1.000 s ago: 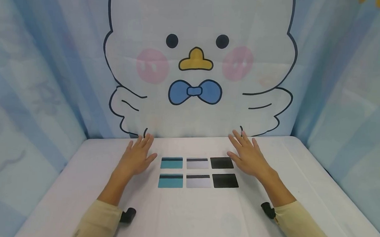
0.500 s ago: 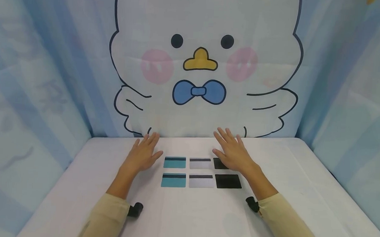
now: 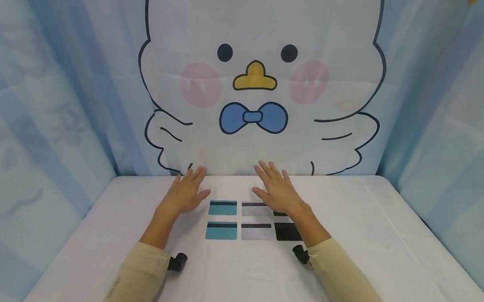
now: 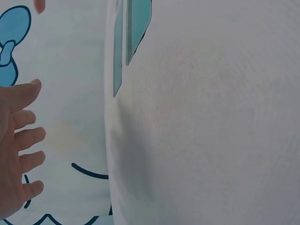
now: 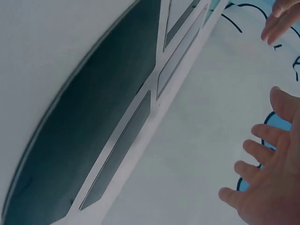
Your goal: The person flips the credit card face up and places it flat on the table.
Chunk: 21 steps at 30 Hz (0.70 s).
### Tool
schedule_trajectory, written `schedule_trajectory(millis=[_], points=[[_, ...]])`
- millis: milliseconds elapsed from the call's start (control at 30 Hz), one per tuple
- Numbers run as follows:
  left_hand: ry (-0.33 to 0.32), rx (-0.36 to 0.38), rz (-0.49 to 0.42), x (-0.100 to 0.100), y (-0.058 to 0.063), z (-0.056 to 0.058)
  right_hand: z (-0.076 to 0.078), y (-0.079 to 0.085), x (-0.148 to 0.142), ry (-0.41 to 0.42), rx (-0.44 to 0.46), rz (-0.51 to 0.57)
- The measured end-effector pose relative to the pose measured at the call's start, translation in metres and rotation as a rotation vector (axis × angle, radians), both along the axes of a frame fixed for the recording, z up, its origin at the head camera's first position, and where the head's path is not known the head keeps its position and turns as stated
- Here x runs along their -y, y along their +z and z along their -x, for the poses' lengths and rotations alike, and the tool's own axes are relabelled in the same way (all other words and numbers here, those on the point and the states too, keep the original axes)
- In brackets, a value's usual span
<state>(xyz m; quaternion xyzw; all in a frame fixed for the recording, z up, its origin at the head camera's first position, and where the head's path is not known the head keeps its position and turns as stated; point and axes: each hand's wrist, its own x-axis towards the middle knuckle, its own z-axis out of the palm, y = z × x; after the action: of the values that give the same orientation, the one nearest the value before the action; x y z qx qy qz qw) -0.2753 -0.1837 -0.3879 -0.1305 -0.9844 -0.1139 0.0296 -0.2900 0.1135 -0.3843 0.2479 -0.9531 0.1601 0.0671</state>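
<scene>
Two rows of flat cards lie on the table. Two teal cards with dark stripes, back (image 3: 222,209) and front (image 3: 221,233), form the left column. Pale lavender cards with dark stripes, back (image 3: 253,211) and front (image 3: 257,234), fill the middle. At the right, the front black card (image 3: 286,231) is partly covered by my right wrist, and the back black card (image 3: 279,213) is mostly hidden. My left hand (image 3: 186,193), fingers spread, hovers left of the teal cards. My right hand (image 3: 278,193) hovers over the back row's right part, fingers extended. Both hands hold nothing.
A white cloth covers the table (image 3: 237,275). Behind it hangs a curtain (image 3: 210,150) printed with a cartoon bird, and blue-white curtains (image 3: 47,117) close in the sides. Small black devices, left (image 3: 177,262) and right (image 3: 300,254), sit at the sleeve cuffs.
My right hand has swept left, from beside the black cards to over the back row. My left hand has shifted slightly right. The cards keep their arrangement, while the head view has turned a little.
</scene>
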Motion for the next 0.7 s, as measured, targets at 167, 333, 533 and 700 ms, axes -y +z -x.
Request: schedule_trajectory(millis=[167, 333, 533, 700], points=[[0.001, 0.010, -0.008, -0.005, 0.003, 0.003, 0.004, 0.000, 0.015, 0.024, 0.021, 0.010], [0.003, -0.001, -0.016, -0.009, 0.004, 0.006, 0.006, 0.001, 0.027, 0.034, 0.032, 0.014], [0.017, 0.008, -0.009, -0.011, 0.003, 0.007, 0.008, 0.002, 0.037, 0.039, 0.045, 0.008], [0.021, 0.018, -0.002, -0.008, 0.003, 0.005, 0.008, -0.001, 0.043, 0.029, 0.055, 0.001]])
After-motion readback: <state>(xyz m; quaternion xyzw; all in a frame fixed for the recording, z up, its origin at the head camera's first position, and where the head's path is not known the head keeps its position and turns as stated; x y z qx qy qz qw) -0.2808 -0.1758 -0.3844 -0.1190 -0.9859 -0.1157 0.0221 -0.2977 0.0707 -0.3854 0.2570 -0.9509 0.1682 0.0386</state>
